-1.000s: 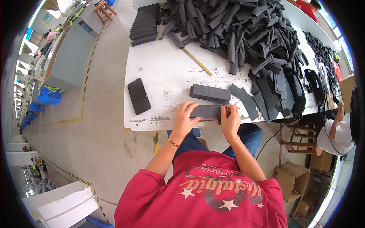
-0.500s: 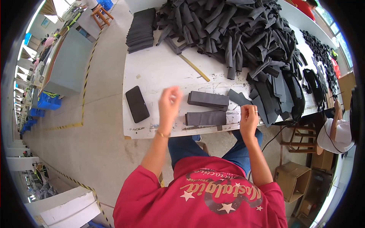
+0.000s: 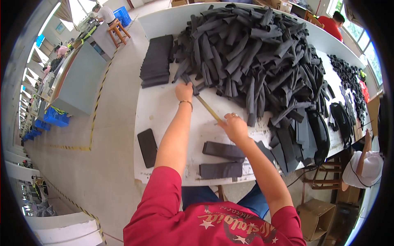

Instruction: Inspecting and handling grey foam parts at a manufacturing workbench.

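Note:
My left hand (image 3: 184, 92) reaches to the far end of the stick, its fingers closed at a narrow black fabric piece (image 3: 196, 89) there. My right hand (image 3: 236, 128) pinches the near end of a flat yellow stick (image 3: 208, 108), like a ruler, which slants across the white table. The stick's far end lies under or inside black fabric; which one I cannot tell. Just beyond rises a big heap of black fabric tubes (image 3: 242, 53). Two flat stacks of black strips, a farther one (image 3: 223, 151) and a nearer one (image 3: 221, 170), lie below my right hand.
A black phone (image 3: 147, 148) lies at the table's left side. Behind it stands a neat black fabric stack (image 3: 156, 61). Black pouches (image 3: 318, 137) and flat panels (image 3: 283, 149) crowd the right side. Another person (image 3: 363, 170) sits at the right, near a cardboard box (image 3: 316, 219).
Both hands have moved forward over the table, away from the near strip stacks. The left has gone to the fabric by the stick, the right has taken the stick's near end. The view has tilted up.

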A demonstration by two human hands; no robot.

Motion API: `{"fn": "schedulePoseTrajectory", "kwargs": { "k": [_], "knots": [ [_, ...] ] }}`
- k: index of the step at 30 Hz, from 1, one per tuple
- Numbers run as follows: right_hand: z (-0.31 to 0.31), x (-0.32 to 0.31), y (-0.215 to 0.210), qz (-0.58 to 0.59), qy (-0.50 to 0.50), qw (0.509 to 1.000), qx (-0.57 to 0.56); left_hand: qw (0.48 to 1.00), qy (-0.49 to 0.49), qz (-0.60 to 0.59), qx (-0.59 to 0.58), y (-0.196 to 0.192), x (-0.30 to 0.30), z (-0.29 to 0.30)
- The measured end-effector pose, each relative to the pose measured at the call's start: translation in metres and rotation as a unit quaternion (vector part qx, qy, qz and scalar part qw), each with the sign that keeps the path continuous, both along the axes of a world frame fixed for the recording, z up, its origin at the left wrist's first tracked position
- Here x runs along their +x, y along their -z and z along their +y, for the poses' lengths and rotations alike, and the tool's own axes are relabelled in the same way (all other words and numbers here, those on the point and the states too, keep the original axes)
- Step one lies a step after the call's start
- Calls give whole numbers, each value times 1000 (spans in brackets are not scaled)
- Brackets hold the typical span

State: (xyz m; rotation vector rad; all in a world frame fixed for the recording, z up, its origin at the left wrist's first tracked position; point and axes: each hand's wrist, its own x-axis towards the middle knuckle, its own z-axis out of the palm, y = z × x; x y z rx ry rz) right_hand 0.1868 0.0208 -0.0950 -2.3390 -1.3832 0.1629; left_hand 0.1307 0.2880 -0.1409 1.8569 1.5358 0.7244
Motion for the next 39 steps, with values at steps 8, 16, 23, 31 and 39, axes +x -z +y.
{"fn": "schedulePoseTrajectory", "kwargs": {
  "k": [8, 16, 23, 31, 39],
  "knots": [
    [77, -35, 4, 20, -106, 988, -111, 912, -6, -346, -222, -32, -76, -2],
    [75, -142, -22, 171, -80, 972, -138, 864, 44, -439, -242, -101, -186, -77],
    [-6, -156, -57, 245, -48, 961, 121, 856, 42, -480, -186, -113, -228, -148],
    [-78, -148, -80, 459, -20, 861, 216, 778, 170, -546, -262, -116, -213, -226],
    [-139, -134, -70, 675, -18, 684, 276, 687, 203, -597, -361, -115, -192, -288]
  ]
}}
